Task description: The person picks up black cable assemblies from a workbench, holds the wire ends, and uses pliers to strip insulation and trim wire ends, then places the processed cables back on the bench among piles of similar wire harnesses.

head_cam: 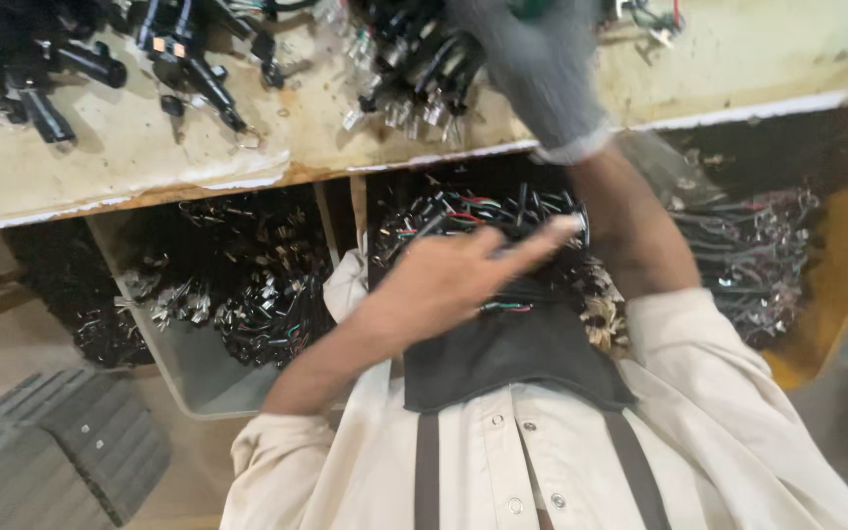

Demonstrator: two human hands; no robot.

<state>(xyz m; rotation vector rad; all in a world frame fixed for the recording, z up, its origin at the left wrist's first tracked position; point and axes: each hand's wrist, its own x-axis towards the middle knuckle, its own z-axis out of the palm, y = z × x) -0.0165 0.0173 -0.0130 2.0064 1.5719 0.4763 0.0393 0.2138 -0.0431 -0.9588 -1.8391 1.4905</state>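
Reaching up over the front edge of the bench (149,147), the right hand (542,69) wears a grey knit glove and lies across a heap of black switch parts with clear plugs (414,79) near the middle of the bench top. The glove is blurred, so whether its fingers are clenched on a part or only resting there cannot be told. More black switch assemblies (41,69) lie toward the far left corner of the bench, with bare worn surface between the two heaps and along the chipped front edge.

Below that edge, the left hand (444,285) is bare and hangs in front of the person's chest, its fingers (542,236) stretched out almost flat, released and gripping nothing. The fingertips point at a mass of black wire harnesses with red and green leads (473,211) that fills the space under the bench. To the left, a pale plastic bin (188,363) holds more harness bundles. To the right, a yellow bin (836,275) holds another tangle, leaving little free room under the bench.
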